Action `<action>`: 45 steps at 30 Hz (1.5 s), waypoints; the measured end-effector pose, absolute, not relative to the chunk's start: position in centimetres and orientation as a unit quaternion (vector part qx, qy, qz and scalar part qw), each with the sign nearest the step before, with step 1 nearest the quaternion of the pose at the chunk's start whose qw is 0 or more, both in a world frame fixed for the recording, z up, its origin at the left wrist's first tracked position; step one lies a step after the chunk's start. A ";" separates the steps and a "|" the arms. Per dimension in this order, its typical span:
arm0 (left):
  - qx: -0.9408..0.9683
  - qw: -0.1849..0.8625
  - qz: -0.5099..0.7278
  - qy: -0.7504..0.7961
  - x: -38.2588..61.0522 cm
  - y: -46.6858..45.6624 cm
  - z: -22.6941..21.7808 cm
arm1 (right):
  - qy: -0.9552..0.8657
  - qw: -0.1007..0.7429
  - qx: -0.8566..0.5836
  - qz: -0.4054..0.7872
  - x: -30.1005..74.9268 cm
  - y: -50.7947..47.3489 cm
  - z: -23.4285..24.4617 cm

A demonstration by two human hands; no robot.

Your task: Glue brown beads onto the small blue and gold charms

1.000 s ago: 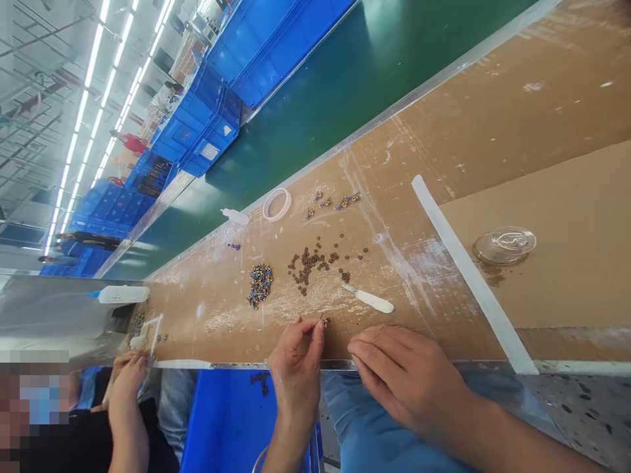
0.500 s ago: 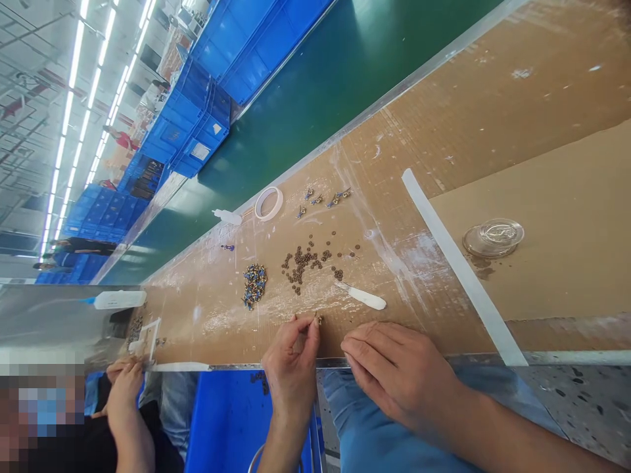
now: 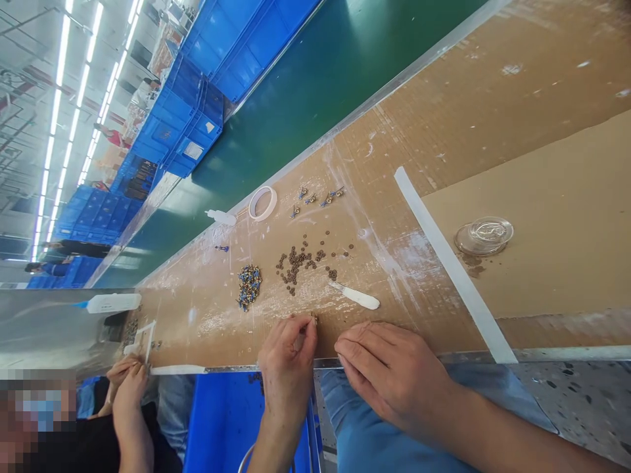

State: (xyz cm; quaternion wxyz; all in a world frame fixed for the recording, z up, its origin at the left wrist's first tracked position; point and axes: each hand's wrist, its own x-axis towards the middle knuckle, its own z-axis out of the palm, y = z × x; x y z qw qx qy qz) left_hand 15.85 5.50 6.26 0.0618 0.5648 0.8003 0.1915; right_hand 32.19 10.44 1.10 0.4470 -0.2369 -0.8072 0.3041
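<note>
Left hand: thumb and forefinger pinched nearly closed on a small brown part. The other fingers are curled in and the heel is over the metal edge of the bench. The part sits at my fingertips, just above the cardboard near the front edge.

Right hand: palm down, fingers stretched out and close together, tips on the bench edge just beside my left hand. Nothing shows in its grasp, and I can't see the underside.

In front of my hands:
- a white-handled tool, lying flat close by
- a loose pile of brown parts
- a heap of blue-and-gold parts to the left of the pile
- a few single blue-and-gold pieces, a tape ring and a small white bottle, further back
- a clear glass lid to the right, past a white strip
- a green belt and blue crates behind the bench

A co-worker's hands are at the far left by a white frame.

Compared with a second ago, the pinch is the same and the right hand is still flat. My left fingertips have closed in a touch on the part. The whole scene has slid slightly left in view, and the co-worker's hands have dropped lower.
</note>
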 end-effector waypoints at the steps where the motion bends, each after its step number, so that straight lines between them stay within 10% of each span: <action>1: 0.569 0.060 0.188 0.798 15.8 5.6 6.4 | -0.806 0.448 -0.238 0.305 32.2 10.4 1.0; 15: 0.413 0.166 0.450 0.774 17.7 3.6 7.4 | -0.654 0.505 -0.273 0.492 32.4 11.7 2.3; 45: 0.489 0.239 0.393 0.741 13.8 13.7 8.2 | -0.777 0.513 -0.269 0.247 33.9 13.6 3.6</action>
